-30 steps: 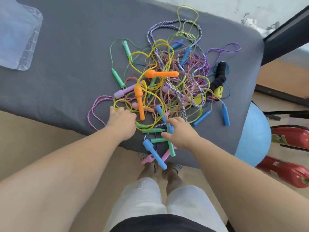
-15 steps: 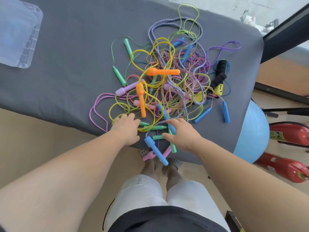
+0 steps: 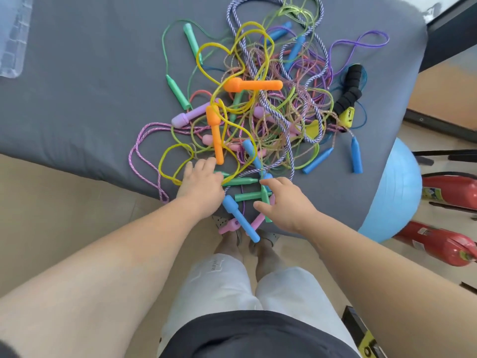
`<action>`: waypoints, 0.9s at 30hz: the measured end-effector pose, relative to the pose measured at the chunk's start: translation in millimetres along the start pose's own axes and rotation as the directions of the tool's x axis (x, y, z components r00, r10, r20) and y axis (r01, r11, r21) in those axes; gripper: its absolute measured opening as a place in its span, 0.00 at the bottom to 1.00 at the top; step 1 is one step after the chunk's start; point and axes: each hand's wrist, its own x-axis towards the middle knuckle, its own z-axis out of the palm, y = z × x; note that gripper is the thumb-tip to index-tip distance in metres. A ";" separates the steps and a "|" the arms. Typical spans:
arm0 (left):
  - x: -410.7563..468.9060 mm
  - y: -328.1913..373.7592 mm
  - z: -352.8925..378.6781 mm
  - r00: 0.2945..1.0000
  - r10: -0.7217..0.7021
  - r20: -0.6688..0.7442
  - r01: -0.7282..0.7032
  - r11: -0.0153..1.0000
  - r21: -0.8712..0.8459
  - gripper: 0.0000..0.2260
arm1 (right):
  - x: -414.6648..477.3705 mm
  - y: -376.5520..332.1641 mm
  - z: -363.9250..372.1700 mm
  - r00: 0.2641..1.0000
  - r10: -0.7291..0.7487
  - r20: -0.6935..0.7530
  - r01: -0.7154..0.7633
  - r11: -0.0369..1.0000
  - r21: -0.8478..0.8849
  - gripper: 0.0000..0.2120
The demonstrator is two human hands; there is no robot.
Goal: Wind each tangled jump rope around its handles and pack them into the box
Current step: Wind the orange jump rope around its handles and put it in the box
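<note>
Two hands work the near edge of the grey table point(image 3: 77, 99). My left hand point(image 3: 201, 187) is knuckles-up on the yellow cord point(image 3: 175, 146), and I can't tell its grip. My right hand point(image 3: 286, 205) is spread around a green handle point(image 3: 247, 196). The tangled jump ropes point(image 3: 258, 112) lie mid-table, with the clear box point(image 3: 10, 47) far left.

Tangled in one loose heap at twelve o'clock: many-coloured jump ropes point(image 3: 253, 85), none wound. Off at ten o'clock, a clear box point(image 3: 11, 47).
</note>
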 end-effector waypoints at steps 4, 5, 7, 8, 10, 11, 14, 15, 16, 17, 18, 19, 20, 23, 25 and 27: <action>-43.1 16.7 -62.8 0.960 0.145 -0.239 -0.216 0.928 -0.305 0.04 | -22.6 -33.0 -18.7 0.971 -0.204 -0.122 0.217 0.971 0.105 0.42; -55.1 22.6 -78.5 0.943 0.165 -0.289 -0.260 0.907 -0.333 0.04 | -29.0 -41.8 -24.8 0.951 -0.269 -0.155 0.286 0.952 0.106 0.41; -74.6 31.3 -106.9 0.921 0.112 -0.374 -0.274 0.867 -0.416 0.04 | -42.9 -56.0 -38.5 0.900 -0.363 -0.241 0.395 0.913 0.098 0.30; -81.9 34.1 -119.2 0.918 0.050 -0.392 -0.254 0.834 -0.489 0.03 | -49.9 -60.0 -46.0 0.877 -0.380 -0.293 0.415 0.908 0.065 0.24; -95.0 38.4 -145.4 0.913 -0.064 -0.402 -0.224 0.745 -0.629 0.05 | -62.5 -62.5 -61.5 0.848 -0.371 -0.378 0.390 0.920 -0.027 0.16; -101.0 40.3 -158.3 0.905 -0.106 -0.411 -0.219 0.712 -0.667 0.07 | -69.3 -62.3 -69.6 0.839 -0.362 -0.406 0.369 0.927 -0.065 0.14; -120.9 48.0 -198.8 0.872 -0.191 -0.451 -0.248 0.621 -0.743 0.08 | -87.9 -51.2 -93.1 0.819 -0.336 -0.466 0.340 0.937 -0.079 0.12; -128.0 50.9 -213.6 0.857 -0.205 -0.472 -0.272 0.599 -0.754 0.07 | -95.3 -45.1 -100.9 0.816 -0.326 -0.477 0.340 0.939 -0.059 0.12; -135.0 53.3 -228.3 0.843 -0.219 -0.491 -0.292 0.579 -0.761 0.06 | -103.5 -39.0 -108.4 0.815 -0.320 -0.484 0.346 0.937 -0.037 0.12; -141.0 54.7 -242.1 0.829 -0.230 -0.510 -0.310 0.568 -0.762 0.06 | -112.6 -33.3 -115.3 0.810 -0.320 -0.492 0.359 0.933 -0.017 0.11; -146.8 56.7 -256.4 0.807 -0.235 -0.542 -0.340 0.565 -0.752 0.06 | -121.1 -26.6 -121.5 0.799 -0.328 -0.504 0.379 0.926 -0.003 0.11; -152.3 58.5 -270.4 0.779 -0.239 -0.579 -0.374 0.564 -0.736 0.06 | -131.3 -21.4 -127.1 0.782 -0.345 -0.519 0.405 0.914 0.002 0.10; -157.9 60.9 -283.8 0.750 -0.245 -0.615 -0.408 0.560 -0.721 0.06 | -142.1 -16.9 -132.5 0.763 -0.361 -0.537 0.431 0.902 0.007 0.09; -174.4 73.2 -325.6 0.636 -0.270 -0.723 -0.507 0.560 -0.655 0.06 | -175.4 -7.6 -147.2 0.714 -0.391 -0.582 0.511 0.858 0.051 0.04; -183.2 83.0 -351.6 0.563 -0.313 -0.765 -0.589 0.498 -0.637 0.07 | -189.1 -1.3 -155.6 0.714 -0.375 -0.591 0.505 0.861 0.065 0.08; -188.0 87.8 -376.4 0.481 -0.401 -0.780 -0.665 0.412 -0.623 0.08 | -194.7 8.1 -164.3 0.731 -0.323 -0.601 0.452 0.889 0.070 0.08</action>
